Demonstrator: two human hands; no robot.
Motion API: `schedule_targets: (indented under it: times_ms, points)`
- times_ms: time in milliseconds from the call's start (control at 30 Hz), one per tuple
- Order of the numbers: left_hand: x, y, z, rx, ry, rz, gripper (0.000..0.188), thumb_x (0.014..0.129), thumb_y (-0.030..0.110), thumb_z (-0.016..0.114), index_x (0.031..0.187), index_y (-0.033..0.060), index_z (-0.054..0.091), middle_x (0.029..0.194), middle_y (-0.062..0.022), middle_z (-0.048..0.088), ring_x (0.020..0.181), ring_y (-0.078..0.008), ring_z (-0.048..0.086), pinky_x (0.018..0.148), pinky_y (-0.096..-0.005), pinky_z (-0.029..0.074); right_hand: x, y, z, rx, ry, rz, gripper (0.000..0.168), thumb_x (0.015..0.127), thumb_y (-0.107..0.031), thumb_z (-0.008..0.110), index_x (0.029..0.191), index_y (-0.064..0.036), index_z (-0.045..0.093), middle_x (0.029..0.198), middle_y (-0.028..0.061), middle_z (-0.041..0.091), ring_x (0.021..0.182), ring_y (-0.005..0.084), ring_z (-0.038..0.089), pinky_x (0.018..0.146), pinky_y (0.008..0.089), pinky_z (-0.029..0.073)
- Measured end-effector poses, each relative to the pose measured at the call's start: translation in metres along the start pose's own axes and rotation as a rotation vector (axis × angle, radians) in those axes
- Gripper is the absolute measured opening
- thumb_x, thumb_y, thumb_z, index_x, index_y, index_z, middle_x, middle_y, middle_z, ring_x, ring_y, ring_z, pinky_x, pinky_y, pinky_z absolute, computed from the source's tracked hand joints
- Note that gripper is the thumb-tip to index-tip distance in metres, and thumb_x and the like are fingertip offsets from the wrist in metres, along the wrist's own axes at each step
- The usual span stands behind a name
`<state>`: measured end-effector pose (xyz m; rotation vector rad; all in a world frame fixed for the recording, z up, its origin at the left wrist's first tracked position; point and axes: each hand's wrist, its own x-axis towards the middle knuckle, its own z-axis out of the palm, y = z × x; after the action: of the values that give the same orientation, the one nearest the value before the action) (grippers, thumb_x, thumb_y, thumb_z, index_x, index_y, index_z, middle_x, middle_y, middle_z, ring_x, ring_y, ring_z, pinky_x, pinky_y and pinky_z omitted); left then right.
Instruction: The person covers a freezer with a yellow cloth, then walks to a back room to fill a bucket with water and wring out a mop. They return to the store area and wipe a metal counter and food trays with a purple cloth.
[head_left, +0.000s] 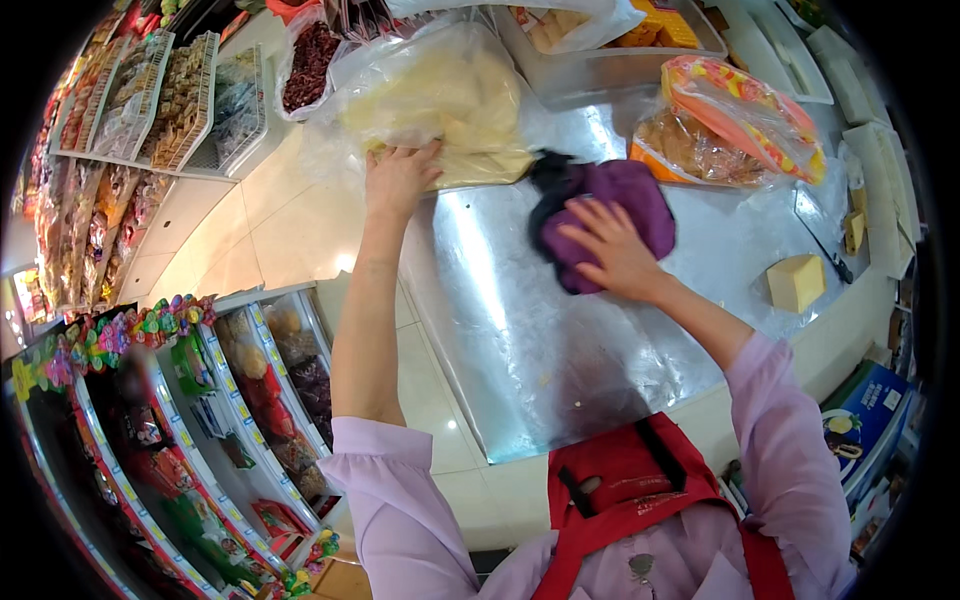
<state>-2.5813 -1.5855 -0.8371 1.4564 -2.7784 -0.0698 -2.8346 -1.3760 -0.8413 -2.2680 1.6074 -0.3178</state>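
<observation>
My right hand (619, 259) lies palm down with spread fingers on a bunched purple cloth (634, 199), pressing it to a shiny metal tabletop (600, 367). A blurred dark part of the cloth trails at its left. At the far left of the table, my left hand (401, 176) has its fingers on the near edge of a clear plastic bag (442, 82). Pale yellow, sheet-like food fills that bag; some fingertips are hidden in its folds. Right of the cloth sits an orange-trimmed bag (720, 142) with brown food inside.
A pale yellow block (796, 283) rests at the table's right, near a knife (825, 240). A plastic bin (615, 67) with yellow packages stands at the back, a bag of dark red dried food (309, 60) back left. Stocked shelves (187, 420) line the left.
</observation>
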Motion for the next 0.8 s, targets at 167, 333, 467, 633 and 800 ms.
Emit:
schedule_targets:
  times_ms: [167, 333, 467, 633, 800]
  points:
    - [0.029, -0.008, 0.019, -0.248, 0.298, -0.103, 0.017, 0.081, 0.027, 0.050, 0.089, 0.0152, 0.059, 0.086, -0.0058, 0.060, 0.081, -0.0268, 0.055, 0.069, -0.0341, 0.044, 0.005, 0.020, 0.005, 0.007, 0.211, 0.300, 0.050, 0.075, -0.015, 0.051, 0.123, -0.011, 0.037, 0.134, 0.0102, 0.025, 0.124, 0.0291, 0.023, 0.099, 0.0456, 0.019]
    - [0.087, -0.049, 0.019, -0.848, 0.619, -0.538, 0.027, 0.087, 0.021, 0.036, 0.086, -0.0003, 0.052, 0.071, -0.0127, 0.059, 0.068, -0.0334, 0.057, 0.062, -0.0400, 0.048, 0.082, 0.044, 0.013, -0.022, 0.358, 0.289, 0.048, 0.074, -0.012, 0.047, 0.121, -0.009, 0.038, 0.133, 0.0113, 0.028, 0.123, 0.0281, 0.026, 0.100, 0.0433, 0.020]
    - [0.116, -0.099, 0.035, -1.963, 0.601, -0.690, 0.033, 0.088, 0.017, 0.027, 0.105, -0.0078, 0.042, 0.099, -0.0171, 0.053, 0.091, -0.0377, 0.053, 0.073, -0.0457, 0.049, 0.132, 0.031, 0.033, -0.051, 0.467, 0.246, 0.046, 0.071, -0.014, 0.048, 0.116, -0.004, 0.043, 0.128, 0.0152, 0.034, 0.121, 0.0280, 0.029, 0.099, 0.0430, 0.022]
    - [0.115, -0.083, 0.050, -2.062, 0.297, -0.577, 0.035, 0.087, 0.012, 0.024, 0.117, -0.0014, 0.036, 0.118, -0.0160, 0.044, 0.105, -0.0328, 0.047, 0.087, -0.0439, 0.042, 0.150, -0.013, 0.053, 0.234, 0.321, -0.229, 0.041, 0.062, -0.006, 0.052, 0.104, -0.007, 0.051, 0.121, 0.0103, 0.044, 0.113, 0.0246, 0.039, 0.093, 0.0420, 0.029]
    - [0.099, -0.064, 0.041, -1.942, 0.282, -0.557, 0.038, 0.090, 0.019, 0.020, 0.120, 0.0006, 0.035, 0.121, -0.0148, 0.043, 0.108, -0.0303, 0.044, 0.094, -0.0419, 0.036, 0.072, -0.036, 0.055, 0.663, -0.020, -0.645, 0.021, 0.061, -0.005, 0.050, 0.081, -0.004, 0.059, 0.096, 0.0110, 0.058, 0.094, 0.0239, 0.053, 0.085, 0.0377, 0.036]
